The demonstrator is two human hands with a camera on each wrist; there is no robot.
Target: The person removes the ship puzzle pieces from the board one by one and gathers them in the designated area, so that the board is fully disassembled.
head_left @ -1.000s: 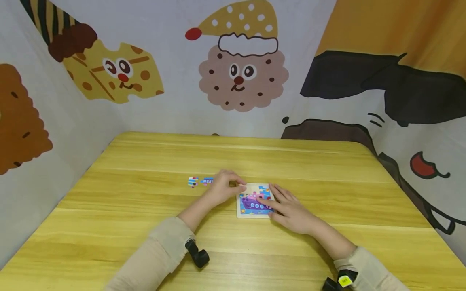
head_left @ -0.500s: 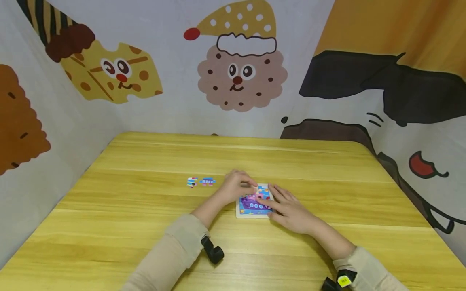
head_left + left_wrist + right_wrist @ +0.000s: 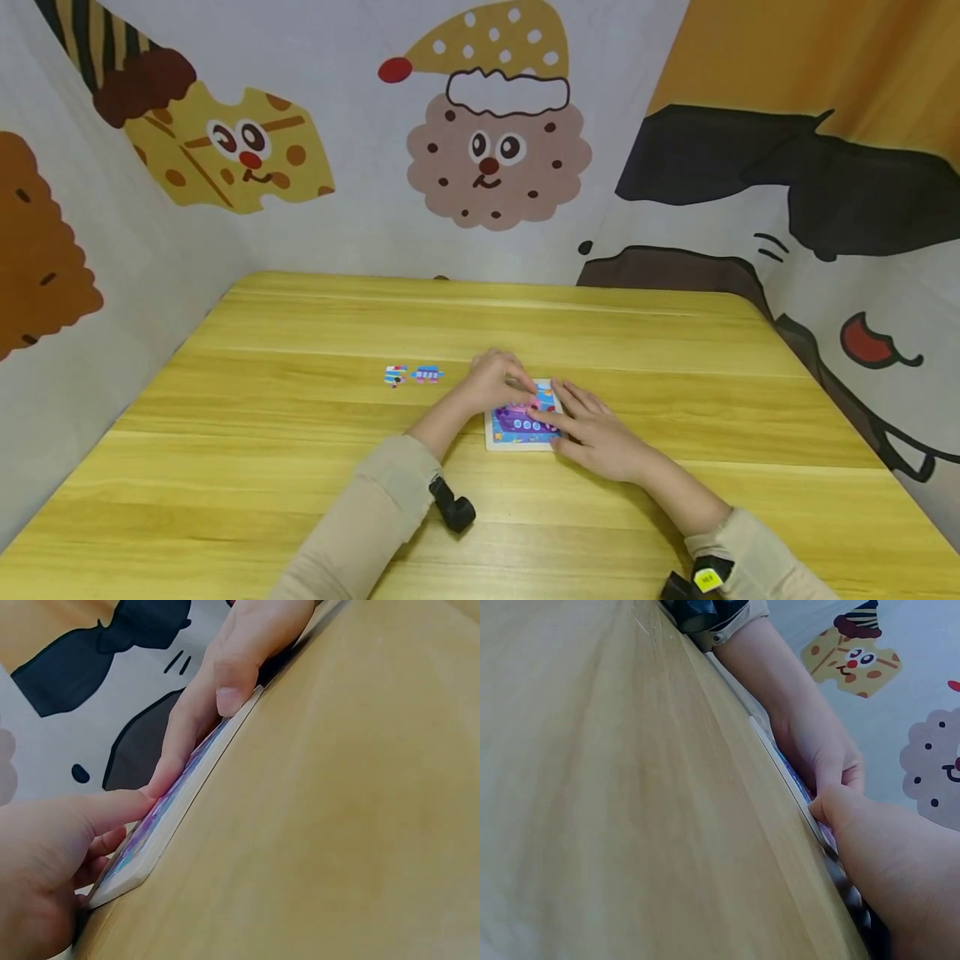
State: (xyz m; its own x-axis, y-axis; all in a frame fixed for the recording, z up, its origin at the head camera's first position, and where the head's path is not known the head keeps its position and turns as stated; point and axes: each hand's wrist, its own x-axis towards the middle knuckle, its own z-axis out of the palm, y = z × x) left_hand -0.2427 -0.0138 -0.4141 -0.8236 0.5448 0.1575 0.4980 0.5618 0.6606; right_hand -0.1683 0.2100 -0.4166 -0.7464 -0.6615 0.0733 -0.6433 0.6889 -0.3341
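On the wooden table (image 3: 300, 433), mid-frame, your left hand (image 3: 495, 383) pinches a piece onto the puzzle board (image 3: 501, 439); your right hand (image 3: 600, 433) presses flat-fingered.

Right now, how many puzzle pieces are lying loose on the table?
2. Both loose pieces lie side by side, left of the left hand: one farther left, one nearer the puzzle board. Hands may hide others.
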